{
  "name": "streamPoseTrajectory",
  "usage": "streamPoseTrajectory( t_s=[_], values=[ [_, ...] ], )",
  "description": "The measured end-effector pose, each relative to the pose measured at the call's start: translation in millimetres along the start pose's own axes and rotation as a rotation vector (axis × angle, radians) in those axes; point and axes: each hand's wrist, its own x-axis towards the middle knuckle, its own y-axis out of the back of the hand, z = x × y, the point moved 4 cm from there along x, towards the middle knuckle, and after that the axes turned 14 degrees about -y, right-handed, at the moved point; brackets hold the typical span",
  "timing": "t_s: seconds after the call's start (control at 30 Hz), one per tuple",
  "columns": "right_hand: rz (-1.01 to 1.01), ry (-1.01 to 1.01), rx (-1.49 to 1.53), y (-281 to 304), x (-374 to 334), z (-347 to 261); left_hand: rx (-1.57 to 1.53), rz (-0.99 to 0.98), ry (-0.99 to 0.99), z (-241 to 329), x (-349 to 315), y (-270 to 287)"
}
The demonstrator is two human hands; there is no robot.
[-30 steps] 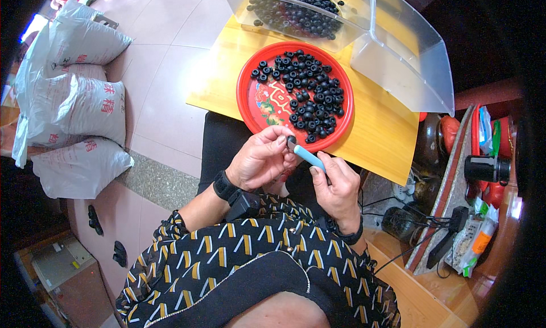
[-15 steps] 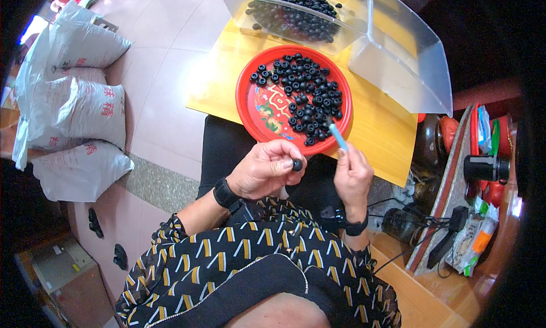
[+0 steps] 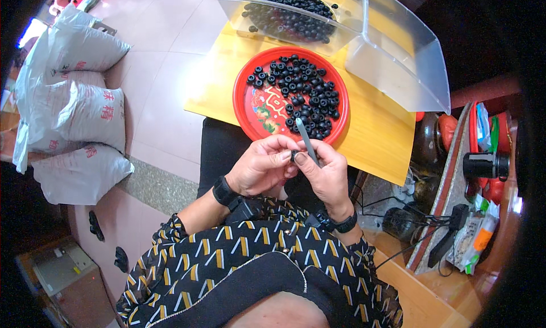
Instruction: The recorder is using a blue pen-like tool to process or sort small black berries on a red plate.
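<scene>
Between thumb and fingers, my left hand (image 3: 263, 166) pinches a small round black piece (image 3: 294, 155) with a hollow in it. My right hand (image 3: 327, 174) is closed on a slim grey-blue stick-like tool (image 3: 306, 139), whose far end points up and away over the plate. The right thumb and fingers meet the black piece, so both hands come together just in front of the plate's near rim. On that red round plate (image 3: 241, 103), with a printed pattern, lie many similar black pieces (image 3: 310, 92), several showing round holes. The tool's lower end is hidden by my fingers.
The plate rests on a yellow wooden board (image 3: 378, 135). Beyond it stands a clear plastic bin (image 3: 398, 72) with a divider, black pieces (image 3: 290, 12) heaped in its left part. White sacks (image 3: 96, 109) are stacked on the floor at left. Cables (image 3: 421, 217) and jars lie at right.
My right hand has moved left and inward, bringing the tool from above the plate's right side to the black piece in my left hand. The left hand has barely moved.
</scene>
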Motion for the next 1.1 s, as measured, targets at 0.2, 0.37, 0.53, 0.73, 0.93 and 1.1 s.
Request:
streamPoseTrajectory(
  t_s=[0.2, 0.37, 0.53, 0.73, 0.93, 1.1],
  values=[
    [-0.063, -0.048, 0.070, 6.9, 2.1, 7.4, -0.031, -0.011, 0.039, -3.8, 1.2, -0.2],
    [-0.050, -0.072, 0.124, 12.8, 2.5, 11.4, -0.025, -0.042, 0.066, -6.9, 5.4, -2.6],
    [0.246, -0.020, 0.132, 57.4, 7.9, 14.1, 0.171, 0.082, 0.075, 5.2, 25.2, -9.1],
    [0.479, 0.048, 0.244, 113.9, 17.6, 31.3, 0.344, 0.117, -0.007, 45.9, 105.5, -31.0],
    [0.499, 0.096, 0.130, 111.0, 27.5, 41.7, 0.426, 0.166, -0.075, 84.4, 200.3, -52.3],
    [0.529, 0.121, 0.099, 115.9, 23.7, 44.9, 0.433, 0.103, -0.154, 89.7, 195.0, -53.0]
  ],
)
